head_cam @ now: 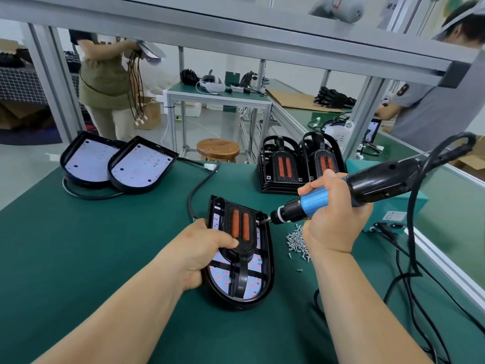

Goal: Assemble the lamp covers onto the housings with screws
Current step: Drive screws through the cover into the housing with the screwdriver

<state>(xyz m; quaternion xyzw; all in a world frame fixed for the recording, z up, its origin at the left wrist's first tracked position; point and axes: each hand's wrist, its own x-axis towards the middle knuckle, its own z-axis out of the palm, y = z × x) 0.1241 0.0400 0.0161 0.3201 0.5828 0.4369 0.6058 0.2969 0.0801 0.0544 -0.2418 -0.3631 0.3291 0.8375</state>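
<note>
The housing (268, 261) being worked on lies flat in the lower centre of the frame on the green mat (105, 245), with a lamp cover (240, 254) seated inside it over the white LED board. The left hand (202, 245) grips the housing's left edge, thumb pressing on the cover just below its two orange strips. The right hand (336, 222) is wrapped firmly round the blue grip of the electric screwdriver (378, 179), whose bit meets the cover's upper right corner; whether a screw sits under the tip is too small to tell. A heap of loose screws (296, 240) lies just right of the housing. Further out, stacked covers (280, 166) stand in the upper right and two open housings (118, 164) wait in the upper left. The tool leans well over rather than standing upright, so the screw could likely go in crooked or the bit could jump off the head and gouge the cover or the board. If the thumb eases, the cover may shift off its hole, and the trailing cord (409, 258) could tug the driver sideways mid-turn
</note>
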